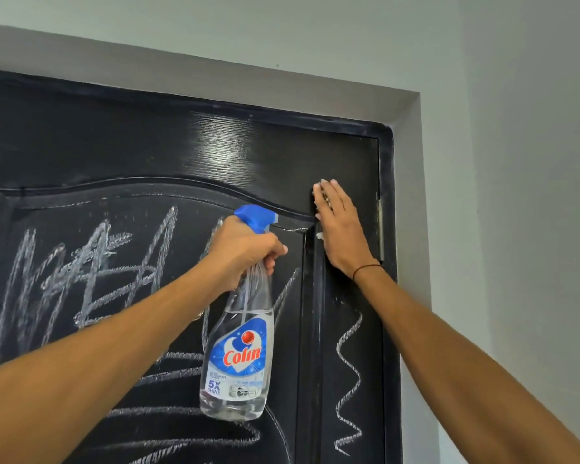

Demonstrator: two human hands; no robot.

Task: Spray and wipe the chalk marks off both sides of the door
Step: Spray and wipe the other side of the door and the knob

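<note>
Gripping the neck of a clear spray bottle (238, 346) with the left hand (245, 251), fingers (275, 252) wrapped below the blue trigger head, bottle hanging nearly upright before the black door (141, 142). Pressing the right hand (340, 226) flat on the door's upper right stile, fingers straight, something white peeking from beneath the palm near the hinge (381, 229). Scrawled across the raised panel and down the right stile: white chalk marks (81, 272). Glossy and mark-free above the panel arch.
</note>
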